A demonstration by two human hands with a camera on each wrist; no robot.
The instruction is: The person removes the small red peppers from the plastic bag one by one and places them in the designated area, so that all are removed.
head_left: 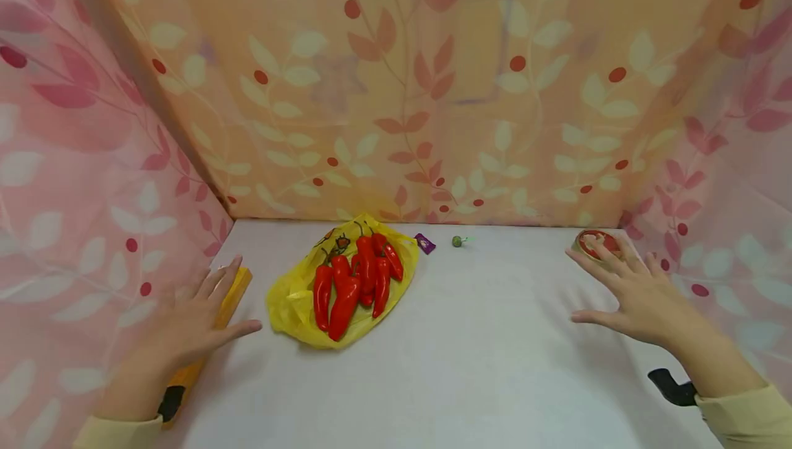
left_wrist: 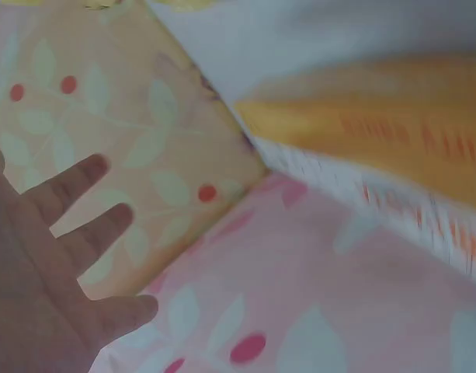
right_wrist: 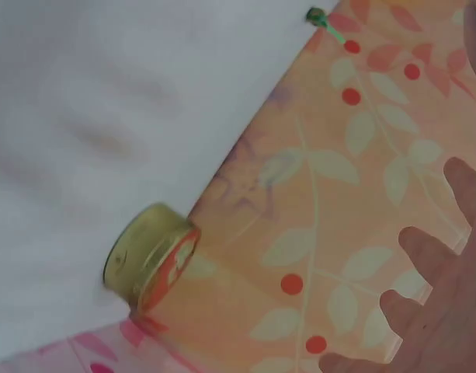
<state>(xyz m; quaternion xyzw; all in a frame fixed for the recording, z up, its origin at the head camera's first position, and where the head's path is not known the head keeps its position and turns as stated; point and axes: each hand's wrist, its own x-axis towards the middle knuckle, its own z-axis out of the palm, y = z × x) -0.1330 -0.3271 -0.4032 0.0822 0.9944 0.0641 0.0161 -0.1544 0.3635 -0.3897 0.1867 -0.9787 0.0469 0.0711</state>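
Hovering with fingers spread and holding nothing, the left hand is above an orange box at the table's left edge. The right hand, equally spread and empty, hovers just beside a small round tin in the far right corner. Between them, red peppers lie on a yellow plastic bag.

1. Your head view looks forward and down over both hands.
2. Your left wrist view sits close above the orange box, shared with head.
3. Your right wrist view shares the tin.
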